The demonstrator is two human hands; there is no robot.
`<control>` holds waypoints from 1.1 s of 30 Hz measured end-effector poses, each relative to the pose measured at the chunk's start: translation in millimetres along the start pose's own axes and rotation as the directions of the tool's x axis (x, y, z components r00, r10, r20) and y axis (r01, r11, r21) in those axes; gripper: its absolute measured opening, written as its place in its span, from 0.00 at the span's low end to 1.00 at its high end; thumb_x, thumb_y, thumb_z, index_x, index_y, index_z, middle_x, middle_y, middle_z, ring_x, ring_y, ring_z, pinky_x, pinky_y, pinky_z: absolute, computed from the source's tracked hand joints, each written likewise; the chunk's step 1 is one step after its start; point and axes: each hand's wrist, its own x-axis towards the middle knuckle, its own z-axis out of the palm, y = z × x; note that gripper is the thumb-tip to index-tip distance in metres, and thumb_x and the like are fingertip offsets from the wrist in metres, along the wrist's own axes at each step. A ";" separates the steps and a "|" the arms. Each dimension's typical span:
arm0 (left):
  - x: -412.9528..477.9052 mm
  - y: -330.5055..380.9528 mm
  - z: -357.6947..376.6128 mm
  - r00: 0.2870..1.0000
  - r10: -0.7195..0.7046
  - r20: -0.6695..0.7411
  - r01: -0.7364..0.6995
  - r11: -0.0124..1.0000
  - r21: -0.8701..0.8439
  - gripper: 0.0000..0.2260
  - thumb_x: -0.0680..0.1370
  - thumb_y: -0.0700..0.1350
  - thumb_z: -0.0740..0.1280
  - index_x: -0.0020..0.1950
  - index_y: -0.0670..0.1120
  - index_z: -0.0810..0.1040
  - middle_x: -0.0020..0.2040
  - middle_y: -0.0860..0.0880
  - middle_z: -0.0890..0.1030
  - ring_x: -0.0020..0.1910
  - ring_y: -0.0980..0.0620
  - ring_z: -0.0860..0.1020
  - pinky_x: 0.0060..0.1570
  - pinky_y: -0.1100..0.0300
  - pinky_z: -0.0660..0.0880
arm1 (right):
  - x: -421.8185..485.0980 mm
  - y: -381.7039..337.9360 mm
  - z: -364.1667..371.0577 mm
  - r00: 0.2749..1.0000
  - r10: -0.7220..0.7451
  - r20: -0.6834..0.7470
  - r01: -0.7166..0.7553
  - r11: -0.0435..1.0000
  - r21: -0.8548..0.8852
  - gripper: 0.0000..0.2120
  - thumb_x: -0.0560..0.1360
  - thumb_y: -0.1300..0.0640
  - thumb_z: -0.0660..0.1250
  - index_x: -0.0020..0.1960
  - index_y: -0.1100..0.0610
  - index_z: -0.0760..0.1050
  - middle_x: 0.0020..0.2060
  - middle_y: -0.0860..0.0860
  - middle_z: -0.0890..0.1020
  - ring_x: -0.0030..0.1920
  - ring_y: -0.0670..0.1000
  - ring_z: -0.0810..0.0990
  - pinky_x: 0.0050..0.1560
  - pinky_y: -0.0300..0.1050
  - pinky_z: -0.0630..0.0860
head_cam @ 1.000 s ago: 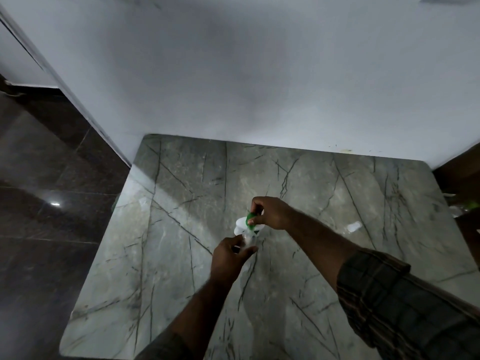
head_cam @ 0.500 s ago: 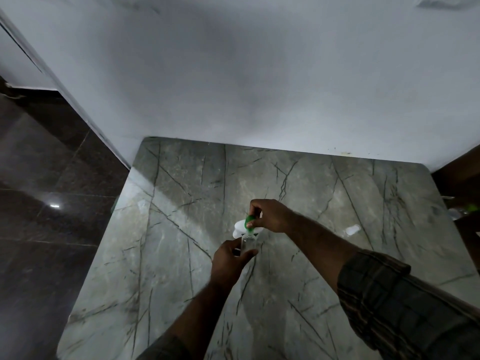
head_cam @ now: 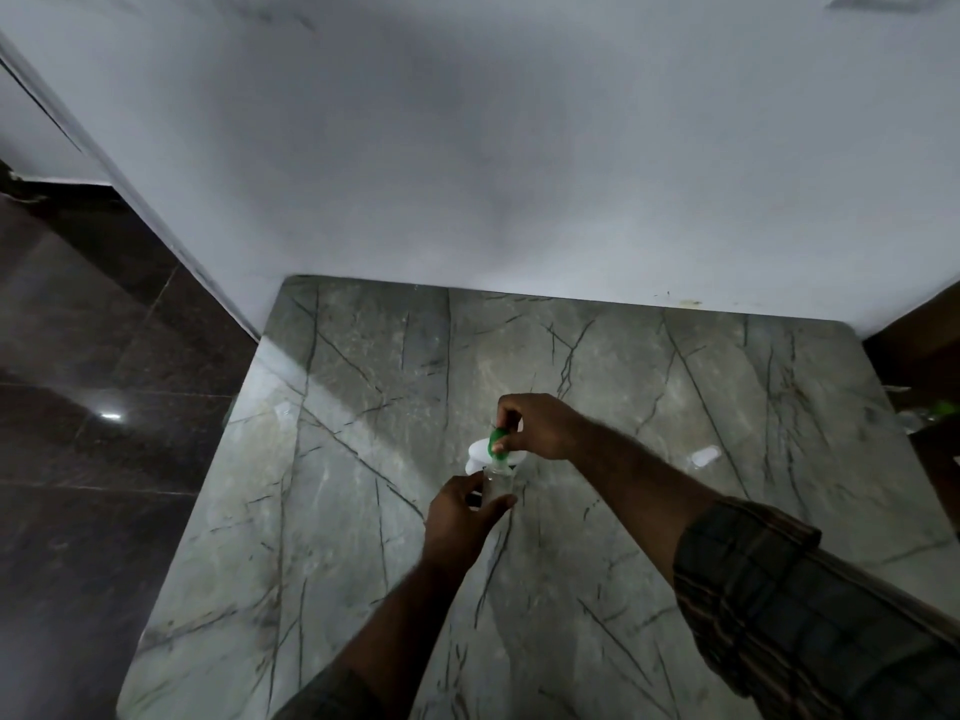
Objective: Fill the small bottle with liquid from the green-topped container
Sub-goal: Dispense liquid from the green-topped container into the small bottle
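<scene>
A small clear bottle [head_cam: 497, 484] stands upright over the middle of the marble table [head_cam: 363, 459], and my left hand [head_cam: 460, 517] grips it from the near side. Directly above its mouth sits the white container with a green top [head_cam: 480, 450], tipped toward the bottle. My right hand [head_cam: 535, 426] pinches this container around its green part from the right. Whether liquid is flowing is too dim to tell. The lower part of the bottle is hidden by my fingers.
A white wall [head_cam: 519, 174] rises along the table's far edge. Dark tiled floor [head_cam: 93, 433] lies to the left. A small pale cap-like object [head_cam: 705, 456] rests on the table to the right. Dark furniture with clutter [head_cam: 930, 413] stands past the right edge.
Both hands shifted slightly toward me and to the left with their objects. The green-topped container has settled more squarely over the bottle's mouth.
</scene>
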 end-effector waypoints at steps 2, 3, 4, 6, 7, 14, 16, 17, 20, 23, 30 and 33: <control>0.9 -2.5 1.5 1.000 0.000 0.008 0.000 1.000 0.004 0.25 0.69 0.58 0.76 0.62 0.48 0.80 0.54 0.53 0.82 0.47 0.59 0.81 0.47 0.62 0.80 | -2.4 3.2 4.7 1.000 0.000 -0.010 0.000 1.000 0.012 0.14 0.68 0.52 0.78 0.46 0.56 0.76 0.42 0.50 0.83 0.42 0.51 0.81 0.43 0.46 0.74; 0.8 -3.1 2.0 1.000 0.002 0.013 -0.002 1.000 0.004 0.25 0.69 0.57 0.76 0.62 0.48 0.80 0.54 0.53 0.82 0.48 0.59 0.81 0.48 0.61 0.80 | -3.4 4.1 6.5 1.000 -0.001 -0.016 0.001 1.000 0.011 0.14 0.68 0.52 0.78 0.45 0.56 0.76 0.42 0.50 0.83 0.42 0.51 0.80 0.43 0.46 0.75; 0.6 -3.0 1.8 1.000 0.004 0.015 -0.004 1.000 0.006 0.24 0.69 0.56 0.76 0.62 0.49 0.79 0.54 0.54 0.82 0.48 0.59 0.81 0.49 0.61 0.80 | -4.0 4.6 7.4 1.000 -0.002 -0.024 0.002 1.000 0.002 0.14 0.68 0.51 0.77 0.45 0.55 0.76 0.42 0.50 0.83 0.42 0.51 0.80 0.43 0.47 0.75; 0.9 -1.2 0.3 1.000 0.008 0.019 -0.008 1.000 0.014 0.24 0.69 0.57 0.76 0.62 0.50 0.80 0.53 0.54 0.83 0.47 0.60 0.81 0.49 0.60 0.81 | -3.4 3.2 5.8 0.999 0.002 -0.039 -0.002 1.000 -0.006 0.14 0.67 0.50 0.78 0.46 0.55 0.77 0.42 0.50 0.83 0.42 0.51 0.81 0.44 0.49 0.76; 1.4 -0.9 -0.3 1.000 0.011 0.023 -0.011 1.000 0.017 0.24 0.69 0.58 0.76 0.62 0.50 0.80 0.53 0.55 0.83 0.47 0.60 0.81 0.48 0.60 0.81 | -2.9 2.2 3.8 0.999 0.004 -0.039 -0.004 1.000 0.000 0.15 0.67 0.50 0.78 0.46 0.55 0.77 0.42 0.50 0.83 0.43 0.51 0.81 0.45 0.49 0.76; -1.2 0.6 -3.0 0.999 0.027 0.028 -0.028 0.999 0.039 0.23 0.69 0.58 0.75 0.62 0.51 0.80 0.54 0.54 0.83 0.47 0.60 0.81 0.43 0.68 0.77 | -5.1 2.6 7.9 0.999 -0.007 -0.037 0.007 1.000 -0.014 0.14 0.69 0.52 0.77 0.47 0.56 0.75 0.43 0.52 0.83 0.43 0.53 0.81 0.45 0.49 0.76; -1.4 -0.1 -1.5 1.000 0.015 0.027 -0.016 1.000 0.017 0.24 0.69 0.58 0.76 0.62 0.50 0.80 0.54 0.54 0.83 0.47 0.60 0.81 0.47 0.62 0.80 | -5.5 2.0 8.5 0.999 -0.010 -0.040 0.009 1.000 -0.018 0.14 0.69 0.52 0.77 0.47 0.57 0.75 0.43 0.52 0.83 0.44 0.53 0.81 0.45 0.49 0.76; -1.4 0.3 -1.1 1.000 0.015 0.024 -0.015 1.000 0.013 0.24 0.69 0.58 0.76 0.62 0.50 0.80 0.54 0.54 0.83 0.47 0.59 0.81 0.48 0.59 0.81 | -5.3 0.9 7.2 0.999 -0.009 -0.045 0.008 1.000 -0.020 0.14 0.69 0.52 0.77 0.47 0.57 0.76 0.44 0.52 0.83 0.44 0.53 0.81 0.45 0.49 0.76; -1.2 1.7 -1.5 0.999 0.029 0.027 -0.029 0.999 0.016 0.23 0.70 0.58 0.75 0.62 0.51 0.80 0.54 0.54 0.83 0.47 0.60 0.81 0.49 0.57 0.82 | -4.6 -2.1 3.8 0.999 -0.013 -0.051 0.012 0.999 -0.030 0.14 0.68 0.52 0.77 0.47 0.57 0.77 0.44 0.52 0.84 0.44 0.52 0.81 0.45 0.49 0.76; -1.1 1.3 -2.4 0.999 0.043 0.033 -0.044 0.999 0.032 0.23 0.70 0.58 0.75 0.61 0.51 0.80 0.54 0.54 0.83 0.47 0.61 0.81 0.48 0.60 0.81 | -4.8 0.1 6.2 0.998 -0.020 -0.053 0.018 0.999 -0.034 0.14 0.68 0.52 0.77 0.46 0.56 0.76 0.42 0.51 0.83 0.43 0.52 0.81 0.44 0.49 0.76; -1.3 2.7 -0.9 0.998 0.038 0.045 -0.039 0.999 0.008 0.20 0.70 0.57 0.75 0.60 0.52 0.81 0.52 0.55 0.83 0.47 0.60 0.81 0.49 0.59 0.81 | -4.8 1.7 5.7 0.998 -0.014 -0.058 0.013 1.000 -0.009 0.13 0.69 0.52 0.77 0.46 0.56 0.76 0.42 0.50 0.83 0.42 0.50 0.80 0.42 0.45 0.73; 0.1 3.4 -1.6 0.998 0.041 0.044 -0.041 0.999 0.000 0.21 0.70 0.57 0.75 0.60 0.52 0.81 0.52 0.56 0.83 0.47 0.61 0.81 0.47 0.61 0.81 | -4.6 0.7 3.4 0.998 -0.027 -0.057 0.025 0.999 -0.023 0.13 0.69 0.52 0.77 0.46 0.56 0.76 0.42 0.50 0.83 0.42 0.50 0.80 0.42 0.45 0.74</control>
